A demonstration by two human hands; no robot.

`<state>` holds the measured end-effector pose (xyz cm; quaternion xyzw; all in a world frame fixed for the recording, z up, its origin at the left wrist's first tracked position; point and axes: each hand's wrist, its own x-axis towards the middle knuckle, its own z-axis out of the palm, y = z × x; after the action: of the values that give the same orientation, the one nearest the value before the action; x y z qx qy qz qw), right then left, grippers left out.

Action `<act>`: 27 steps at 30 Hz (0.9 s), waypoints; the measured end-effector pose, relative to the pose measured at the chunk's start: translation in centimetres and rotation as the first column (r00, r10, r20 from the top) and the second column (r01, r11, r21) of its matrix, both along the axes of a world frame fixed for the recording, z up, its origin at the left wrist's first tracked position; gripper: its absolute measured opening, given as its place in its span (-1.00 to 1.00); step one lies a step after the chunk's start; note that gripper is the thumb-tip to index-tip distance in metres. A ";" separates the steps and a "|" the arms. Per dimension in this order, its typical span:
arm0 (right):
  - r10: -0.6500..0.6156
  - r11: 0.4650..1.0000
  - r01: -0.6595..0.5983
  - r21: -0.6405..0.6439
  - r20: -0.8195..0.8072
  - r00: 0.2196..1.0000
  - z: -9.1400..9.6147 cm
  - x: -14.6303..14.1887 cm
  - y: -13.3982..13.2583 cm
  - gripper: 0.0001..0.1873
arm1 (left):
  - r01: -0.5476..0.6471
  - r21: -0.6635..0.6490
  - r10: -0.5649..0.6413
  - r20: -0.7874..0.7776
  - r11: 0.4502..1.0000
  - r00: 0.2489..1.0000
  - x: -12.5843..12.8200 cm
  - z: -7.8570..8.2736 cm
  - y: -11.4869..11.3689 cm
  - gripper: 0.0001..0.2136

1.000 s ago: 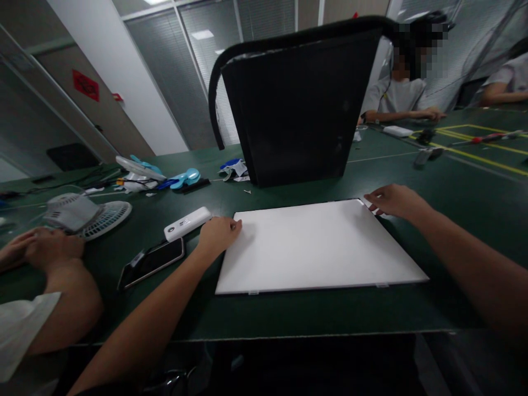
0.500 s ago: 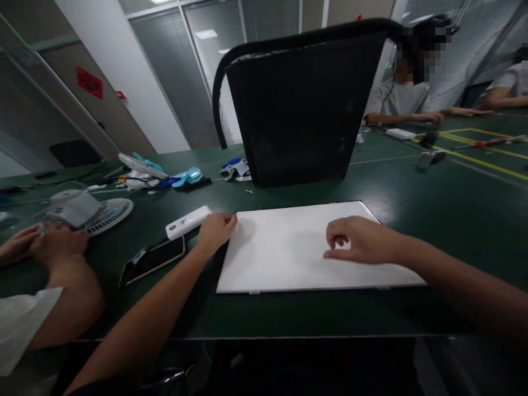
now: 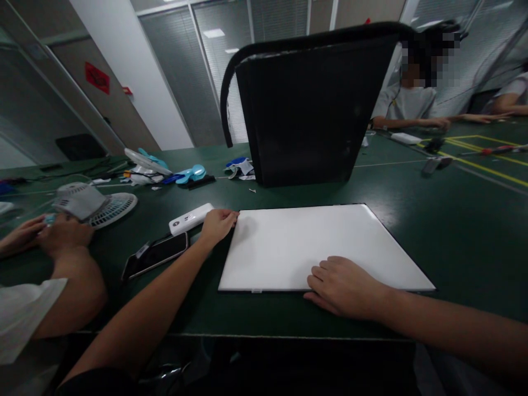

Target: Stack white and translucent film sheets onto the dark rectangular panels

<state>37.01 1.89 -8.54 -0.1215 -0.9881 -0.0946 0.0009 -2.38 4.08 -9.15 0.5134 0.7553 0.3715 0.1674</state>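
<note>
1. Pinching far-left corner of white panel [image 3: 284, 247] with left hand [image 3: 218, 224], thumb and fingertips pressed together. For doing it well: gripping lightly at rim only, avoiding flexing or smudging, probably easy on so thin a sheet.
2. Seeing white panel lying flat on green table [image 3: 268, 320], directly in front, long edge facing body.
3. Curling right hand [image 3: 342, 286] over near edge, right of middle, thumb below edge; cannot tell whether gripping or just resting. For doing it well: spreading pressure, avoiding knuckles digging in, matching left hand's hold so as not to skew.
4. Counting at work: two hands, one white panel, one small tab [image 3: 256, 291] showing on near edge.
5. Counting around, left to right: two co-worker's hands [image 3: 68, 234], one fan-like grey device [image 3: 80, 201], one phone [image 3: 159, 256], one white oblong device [image 3: 192, 218], one black upright box [image 3: 305, 115].
</note>
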 end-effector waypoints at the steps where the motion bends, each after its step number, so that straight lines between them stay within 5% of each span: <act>1: 0.005 1.000 -0.005 0.003 -0.012 1.000 -0.1 0.1 0.0 -0.68 | 0.016 0.010 -0.016 0.080 1.000 0.997 0.0 -0.1 0.1 -0.57; 6: -0.004 1.000 0.003 -0.024 -0.054 0.999 0.6 0.3 0.1 -0.65 | 0.116 0.057 -0.129 0.353 0.992 0.927 0.8 -0.5 0.4 -0.58; 10: 0.041 0.991 -0.050 -0.128 -0.076 0.996 2.0 -0.5 0.1 -0.57 | 0.212 0.115 -0.237 0.607 0.971 0.759 2.0 -0.9 0.2 -0.44; 16: 0.274 0.925 -0.303 -0.230 -0.148 0.950 1.6 -2.7 1.1 0.03 | 0.391 0.177 -0.386 0.735 0.903 0.558 3.0 -1.1 0.0 -0.35; 22: 0.408 0.826 -0.444 -0.347 -0.176 0.896 1.0 -5.7 2.9 0.02 | 0.358 0.133 -0.347 0.683 0.924 0.643 3.5 -1.2 0.2 -0.48; 27: 0.427 0.823 -0.444 -0.354 -0.130 0.895 0.8 -8.4 4.1 0.01 | 0.223 0.150 -0.269 0.593 0.963 0.759 2.9 -1.5 0.6 -0.53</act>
<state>28.57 5.97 -7.79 0.1073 -0.9888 0.1013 0.0213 0.55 4.72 -10.63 0.4668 0.5736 0.5177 0.4303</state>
